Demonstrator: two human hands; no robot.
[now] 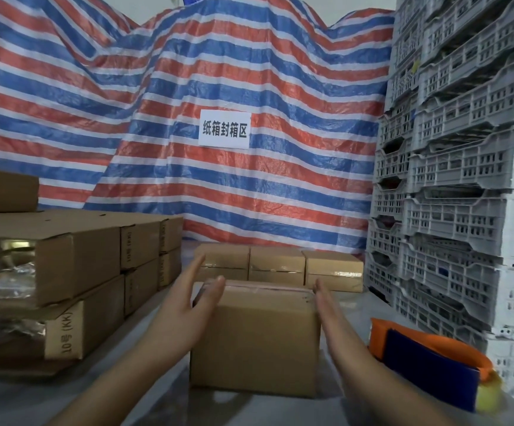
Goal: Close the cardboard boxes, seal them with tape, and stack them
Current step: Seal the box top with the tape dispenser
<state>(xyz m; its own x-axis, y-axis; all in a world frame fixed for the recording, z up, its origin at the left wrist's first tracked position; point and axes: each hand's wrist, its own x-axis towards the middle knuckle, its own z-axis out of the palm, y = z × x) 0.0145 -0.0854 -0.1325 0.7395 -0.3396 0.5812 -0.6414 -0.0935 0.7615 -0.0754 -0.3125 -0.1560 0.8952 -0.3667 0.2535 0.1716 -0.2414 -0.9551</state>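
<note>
Near the front edge of the worktop (pixel 65 401), a closed cardboard box (pixel 254 342) stands upright with clear tape along its top seam. The left hand (pixel 188 298) lies against the box's upper left corner, its fingers straight and spread, the tips reaching over the top edge; this grip is flat, not curled round anything. The right hand (pixel 326 305) is held edge-on beside the box's right side with fingers straight and together; whether it touches the cardboard cannot be told. Neither hand pinches or holds the box.

Toward the back edge of the worktop, three sealed boxes (pixel 277 265) sit in a row, side by side and touching, just in front of a red, white and blue striped tarpaulin (pixel 249 72) that hangs as a backdrop. A white paper sign (pixel 224 129) with printed black characters is fixed to the tarpaulin.

Along the left edge, bundles of flattened cartons (pixel 74 259) are stacked in layers, some wrapped in clear film, and a further carton (pixel 3 190) rests on top at the far left. At the right front corner lies an orange and blue tape dispenser (pixel 427 361), near the box but apart from the right hand. Beyond the right edge rises a tall stack of grey slotted plastic crates (pixel 464 179).
</note>
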